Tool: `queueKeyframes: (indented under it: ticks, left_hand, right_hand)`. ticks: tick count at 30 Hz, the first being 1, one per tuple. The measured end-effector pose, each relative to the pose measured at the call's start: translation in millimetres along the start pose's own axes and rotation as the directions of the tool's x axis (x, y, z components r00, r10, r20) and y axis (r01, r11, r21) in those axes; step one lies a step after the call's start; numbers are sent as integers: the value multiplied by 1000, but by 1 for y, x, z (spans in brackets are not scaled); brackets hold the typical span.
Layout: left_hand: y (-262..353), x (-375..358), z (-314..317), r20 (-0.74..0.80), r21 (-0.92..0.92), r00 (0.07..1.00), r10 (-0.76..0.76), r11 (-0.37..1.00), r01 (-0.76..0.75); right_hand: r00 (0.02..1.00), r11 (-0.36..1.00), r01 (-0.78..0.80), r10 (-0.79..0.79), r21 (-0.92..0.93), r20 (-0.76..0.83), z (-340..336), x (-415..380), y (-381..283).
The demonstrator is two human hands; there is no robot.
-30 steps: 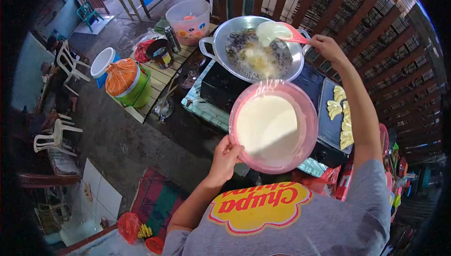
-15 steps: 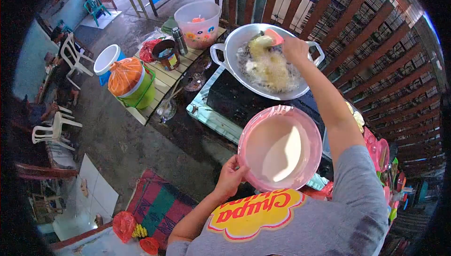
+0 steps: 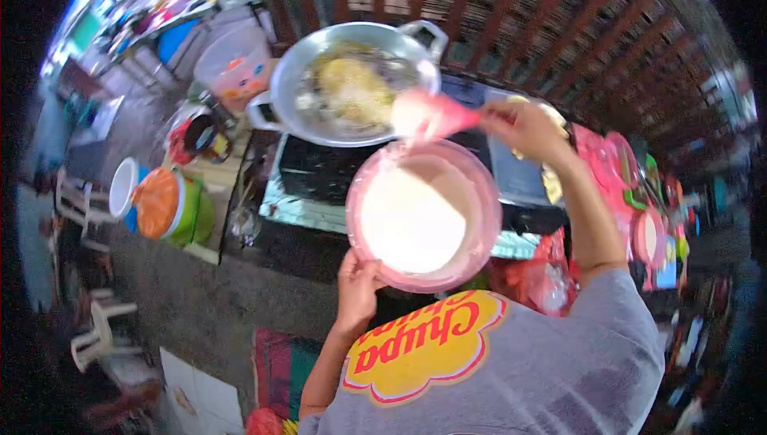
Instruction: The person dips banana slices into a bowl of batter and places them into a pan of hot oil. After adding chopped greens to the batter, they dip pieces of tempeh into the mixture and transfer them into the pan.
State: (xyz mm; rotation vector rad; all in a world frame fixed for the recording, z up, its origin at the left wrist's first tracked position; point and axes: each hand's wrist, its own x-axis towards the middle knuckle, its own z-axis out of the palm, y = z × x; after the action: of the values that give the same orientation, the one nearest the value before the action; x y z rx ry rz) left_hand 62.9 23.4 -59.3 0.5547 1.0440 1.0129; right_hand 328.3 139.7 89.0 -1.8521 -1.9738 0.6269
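Note:
My left hand (image 3: 359,287) grips the near left rim of a pink plastic bowl (image 3: 489,195), thumb over the edge. Pale, creamy batter (image 3: 411,223) fills much of the bowl, with bright sunlight on it. A pink scoop (image 3: 435,118), smeared by motion, is held by its handle in my right hand (image 3: 531,131). The scoop is over the gap between the bowl's far rim and a large two-handled metal wok (image 3: 288,87). In the wok, a yellowish mass of food (image 3: 351,83) bubbles in oil.
Beneath the wok is a stove (image 3: 300,211). To the left, a bench (image 3: 228,195) bears a clear tub (image 3: 234,63) and a dark pot (image 3: 208,138); a green bucket with an orange cover (image 3: 164,203) stands beside it. Slatted fencing (image 3: 479,23) runs behind. Red plastic bags (image 3: 547,271) lie right.
My right hand has brought the scoop back from over the wok toward the bowl. The view has turned and shifted right. My left hand keeps its grip on the bowl.

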Motion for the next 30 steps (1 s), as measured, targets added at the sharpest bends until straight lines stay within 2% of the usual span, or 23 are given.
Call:
queueKeyframes:
  ticks: [1, 2, 3, 4, 5, 7, 9, 10, 11, 12, 13, 14, 15, 17, 19, 21, 22, 24, 25, 27, 28, 29, 30]
  left_hand:
    - [-4, 2, 0, 18, -41, 1000, 25, 999, -24]
    - [-6, 3, 1, 34, -26, 999, 38, 999, -37]
    - [-6, 3, 2, 46, -13, 997, 57, 998, -56]
    - [-6, 2, 4, 14, -29, 999, 34, 999, -33]
    - [-4, 1, 6, 37, -15, 999, 19, 1000, -18]
    - [-1, -1, 9, 14, -30, 1000, -19, 999, 19]
    - [-6, 0, 10, 34, -76, 999, -31, 997, 33]
    - [-7, 0, 12, 25, -71, 999, -34, 997, 35]
    - [-8, -1, 13, 11, -66, 999, -36, 997, 37]
    - [-9, -1, 13, 15, -60, 999, -42, 997, 43]
    - [-10, -1, 13, 29, -56, 999, -36, 998, 37]
    - [-11, -1, 13, 44, -53, 999, -27, 998, 29]
    - [-11, -2, 15, 45, -52, 999, -29, 998, 31]
    - [-12, -3, 20, 29, -52, 999, -44, 998, 46]
    - [-15, -3, 21, 33, -45, 998, -47, 998, 48]
    - [-17, -2, 20, 34, -39, 998, -47, 998, 49]
    - [-19, -2, 19, 46, -45, 998, -49, 998, 51]
    - [-22, -2, 18, 48, -57, 998, -51, 997, 54]
    - [-22, -1, 18, 54, -61, 997, -52, 997, 55]
    - [-23, -1, 19, 49, -75, 998, -49, 996, 53]
    - [-23, -1, 19, 55, -78, 997, -53, 995, 57]
    - [-23, -1, 20, 60, -82, 997, -56, 995, 61]
    - [-23, 0, 20, 44, -91, 998, -53, 994, 56]
  right_hand:
    - [996, 995, 85, -87, 50, 34, 12, -22, 20]
    - [992, 1000, 20, -18, -15, 121, 19, -45, 18]
    - [990, 996, 72, -64, -55, 126, 33, -66, 30]
    - [984, 989, 57, -32, -139, 177, 39, -81, 20]
    - [979, 997, 67, -56, -48, 197, 46, -92, 24]
    - [986, 979, 136, -149, 153, 75, 51, -102, 39]
    - [973, 994, 102, -107, -32, -205, 39, -103, 71]
    - [939, 998, -1, -22, -67, -344, 33, -104, 99]
    - [882, 977, -206, 162, -53, -442, 24, -106, 122]
    - [829, 970, -241, 190, -30, -525, 24, -108, 177]
    - [794, 912, -378, 408, 160, -451, 21, -108, 218]
    - [775, 906, -402, 413, 131, -478, 22, -109, 254]
    - [774, 905, -405, 415, 130, -478, 20, -104, 262]
    - [708, 810, -525, 586, 262, -394, 17, -94, 268]
    - [694, 803, -544, 593, 242, -407, 15, -85, 268]
    - [684, 745, -667, 605, -16, -407, 14, -77, 268]
    - [689, 748, -664, 601, -19, -404, 12, -75, 264]
    - [640, 699, -715, 637, -29, -430, 5, -73, 237]
    - [647, 703, -711, 634, -35, -423, 7, -71, 245]
    - [721, 785, -595, 616, 172, -317, 6, -65, 261]
    - [729, 781, -569, 624, 258, -282, 6, -61, 261]
    - [739, 787, -564, 616, 250, -274, 6, -59, 262]
    - [752, 783, -523, 610, 337, -251, 0, -60, 237]
